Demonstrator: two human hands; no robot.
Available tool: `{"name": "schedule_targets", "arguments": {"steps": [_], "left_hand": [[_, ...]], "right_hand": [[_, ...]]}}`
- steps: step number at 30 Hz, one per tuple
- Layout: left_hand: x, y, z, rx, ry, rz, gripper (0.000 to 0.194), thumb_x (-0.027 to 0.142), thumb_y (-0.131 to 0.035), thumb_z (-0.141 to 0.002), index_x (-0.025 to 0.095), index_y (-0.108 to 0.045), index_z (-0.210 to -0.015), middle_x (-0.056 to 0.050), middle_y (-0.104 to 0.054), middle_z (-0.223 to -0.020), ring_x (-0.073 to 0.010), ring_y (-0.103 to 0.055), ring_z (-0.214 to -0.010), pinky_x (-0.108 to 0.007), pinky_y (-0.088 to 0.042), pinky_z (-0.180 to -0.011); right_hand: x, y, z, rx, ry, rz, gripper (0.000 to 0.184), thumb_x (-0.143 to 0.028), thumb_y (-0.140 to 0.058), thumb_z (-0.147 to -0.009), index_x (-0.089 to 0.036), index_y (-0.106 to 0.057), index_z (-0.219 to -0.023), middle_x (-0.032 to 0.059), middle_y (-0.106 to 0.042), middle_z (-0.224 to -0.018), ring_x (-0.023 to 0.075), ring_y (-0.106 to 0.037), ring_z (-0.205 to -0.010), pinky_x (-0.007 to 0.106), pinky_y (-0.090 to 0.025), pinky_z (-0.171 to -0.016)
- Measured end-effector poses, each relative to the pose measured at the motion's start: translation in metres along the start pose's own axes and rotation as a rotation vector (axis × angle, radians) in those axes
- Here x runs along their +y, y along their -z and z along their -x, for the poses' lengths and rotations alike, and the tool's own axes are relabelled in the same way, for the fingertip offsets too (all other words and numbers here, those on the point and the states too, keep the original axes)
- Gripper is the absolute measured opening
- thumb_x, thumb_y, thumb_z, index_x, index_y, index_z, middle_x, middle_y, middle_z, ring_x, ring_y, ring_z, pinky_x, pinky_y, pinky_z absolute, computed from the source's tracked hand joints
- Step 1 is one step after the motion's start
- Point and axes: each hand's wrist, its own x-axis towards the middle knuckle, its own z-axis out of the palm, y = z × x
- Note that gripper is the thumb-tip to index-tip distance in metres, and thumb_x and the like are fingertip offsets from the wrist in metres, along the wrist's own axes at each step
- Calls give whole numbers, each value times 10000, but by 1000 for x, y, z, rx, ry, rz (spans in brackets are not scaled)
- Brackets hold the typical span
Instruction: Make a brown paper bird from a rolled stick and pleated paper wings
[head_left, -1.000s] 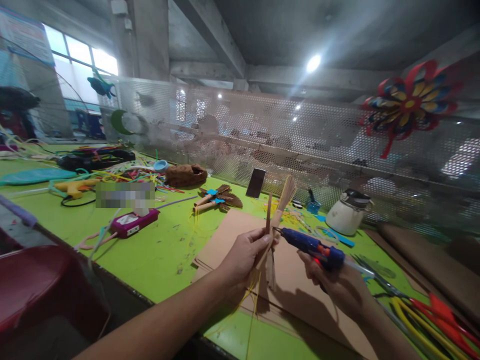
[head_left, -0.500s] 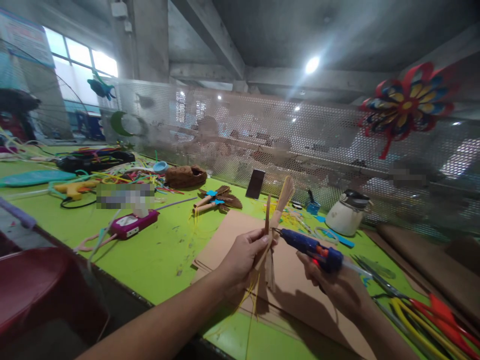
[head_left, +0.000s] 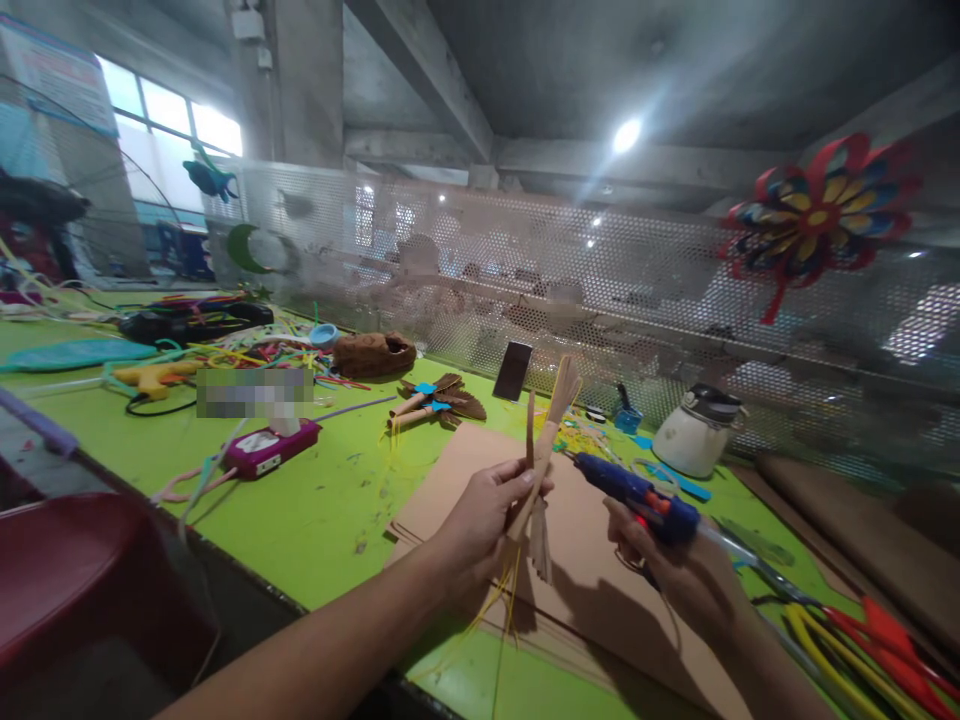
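My left hand (head_left: 491,515) pinches a brown paper craft piece (head_left: 553,430), a rolled tube with a fringed, pleated top and thin yellow strings trailing below. A narrow brown strip stands up beside the tube, held in the same fingers. In my right hand (head_left: 679,570) is a blue hot glue gun (head_left: 637,497), an orange-red glow showing on its body. Its metal nozzle points left and stands slightly apart from the paper piece. Beneath both hands lie brown paper sheets (head_left: 465,465) in a stack.
Finished-looking brown paper pieces with blue ties (head_left: 435,400) lie behind the sheets. A phone (head_left: 513,370) leans against the mesh partition. At right are a white kettle-like pot (head_left: 694,430) and red-handled scissors (head_left: 877,635). A purple power strip (head_left: 274,448) sits at left.
The glue gun has drawn back to the right, its nozzle leaving the paper piece. My left hand keeps hold of the piece in nearly the same place.
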Motion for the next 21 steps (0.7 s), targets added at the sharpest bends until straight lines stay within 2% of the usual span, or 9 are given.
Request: {"name": "schedule_targets", "arguments": {"steps": [4, 7, 11, 14, 18, 21], "left_hand": [[0, 0, 0, 1, -21, 7, 248, 259, -676, -709, 111, -673, -909, -73, -639, -779, -121, -524, -659, -228, -370, -609], [-1, 1, -1, -16, -18, 27, 260, 259, -672, -720, 108, -673, -932, -78, -643, -789, -125, -538, -683, -235, -386, -635], [-2, 1, -2, -28, 3, 38, 306, 266, -697, -697, 101, -672, -955, -99, -651, -848, -142, -564, -740, -247, -414, -670], [-2, 2, -2, -6, 27, 27, 334, 272, -706, -686, 106, -667, -974, -98, -650, -843, -142, -563, -721, -243, -427, -636], [-1, 4, -3, -24, 22, 29, 349, 288, -707, -681, 121, -661, -983, -94, -647, -867, -144, -560, -718, -249, -439, -630], [-1, 4, -2, -20, -38, 27, 303, 281, -709, -675, 111, -675, -924, -86, -647, -831, -139, -555, -720, -249, -430, -665]], "right_hand": [[13, 4, -10, 100, -66, 128, 432, -579, -488, -775, -173, -625, -723, 33, -614, -581, 180, -575, -534, 268, -434, -521], [31, 3, -22, 189, -16, 243, 404, -553, -478, -790, -171, -605, -755, 44, -604, -596, 183, -546, -536, 273, -409, -512], [57, -5, -41, 113, 50, 542, 338, -456, -465, -802, -165, -589, -684, 97, -613, -661, 200, -536, -596, 288, -362, -544], [70, -14, -57, 18, 45, 692, 274, -358, -474, -798, -129, -620, -766, 143, -627, -774, 221, -549, -697, 294, -349, -588], [81, -18, -73, -99, 54, 698, 203, -317, -586, -702, -129, -648, -745, 116, -628, -756, 204, -544, -670, 276, -343, -572], [85, -10, -76, -160, 85, 670, 135, -260, -660, -609, -143, -664, -676, 76, -627, -703, 191, -548, -660, 262, -368, -596]]}}
